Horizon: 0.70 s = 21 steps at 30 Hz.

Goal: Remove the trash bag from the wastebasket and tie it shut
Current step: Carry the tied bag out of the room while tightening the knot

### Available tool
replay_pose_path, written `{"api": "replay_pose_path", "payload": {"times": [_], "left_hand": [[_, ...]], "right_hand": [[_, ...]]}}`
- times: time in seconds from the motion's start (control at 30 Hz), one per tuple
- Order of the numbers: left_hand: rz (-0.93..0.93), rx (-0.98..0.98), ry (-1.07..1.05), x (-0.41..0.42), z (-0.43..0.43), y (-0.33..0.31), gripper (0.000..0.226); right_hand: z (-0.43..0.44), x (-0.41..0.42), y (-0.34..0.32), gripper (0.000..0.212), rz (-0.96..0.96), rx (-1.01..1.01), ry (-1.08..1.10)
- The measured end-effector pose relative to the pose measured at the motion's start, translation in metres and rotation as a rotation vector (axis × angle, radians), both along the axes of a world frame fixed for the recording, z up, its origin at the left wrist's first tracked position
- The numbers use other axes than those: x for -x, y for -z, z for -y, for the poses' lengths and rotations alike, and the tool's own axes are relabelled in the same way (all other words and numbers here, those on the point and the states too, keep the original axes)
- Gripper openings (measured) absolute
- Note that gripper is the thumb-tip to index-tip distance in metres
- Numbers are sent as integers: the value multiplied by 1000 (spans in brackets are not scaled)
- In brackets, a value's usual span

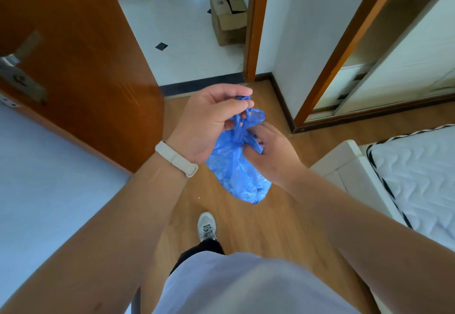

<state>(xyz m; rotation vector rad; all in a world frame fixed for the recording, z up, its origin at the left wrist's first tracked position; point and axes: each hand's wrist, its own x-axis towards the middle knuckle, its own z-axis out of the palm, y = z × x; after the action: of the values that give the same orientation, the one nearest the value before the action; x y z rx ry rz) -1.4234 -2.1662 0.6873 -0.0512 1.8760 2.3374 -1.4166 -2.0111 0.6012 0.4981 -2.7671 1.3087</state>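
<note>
A small blue plastic trash bag (236, 173) hangs in the air between my hands, above the wooden floor. Its neck is gathered and twisted into a knot-like bunch near the top. My left hand (209, 121), with a white band on the wrist, pinches one blue strand of the bag's top between thumb and fingers. My right hand (270, 151) grips the gathered neck and another strand from the right side. No wastebasket is in view.
An open brown wooden door (81, 67) stands on the left. The doorway ahead leads to a white tiled floor with a cardboard box (229, 18). A white bed with a mattress (413, 175) sits on the right, a sliding wardrobe (384, 62) behind it. My shoe (206, 226) is below.
</note>
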Motion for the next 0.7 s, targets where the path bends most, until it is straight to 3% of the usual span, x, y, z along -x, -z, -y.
{"api": "replay_pose_path", "payload": {"times": [0.27,0.7], "left_hand": [[17,-17,94,128,74,-7,18],[21,19,139,287,132,-7,18]], "right_hand": [[68,118,-11,24,3,-79,80],[135,265,0,23,-20,-12,154]]}}
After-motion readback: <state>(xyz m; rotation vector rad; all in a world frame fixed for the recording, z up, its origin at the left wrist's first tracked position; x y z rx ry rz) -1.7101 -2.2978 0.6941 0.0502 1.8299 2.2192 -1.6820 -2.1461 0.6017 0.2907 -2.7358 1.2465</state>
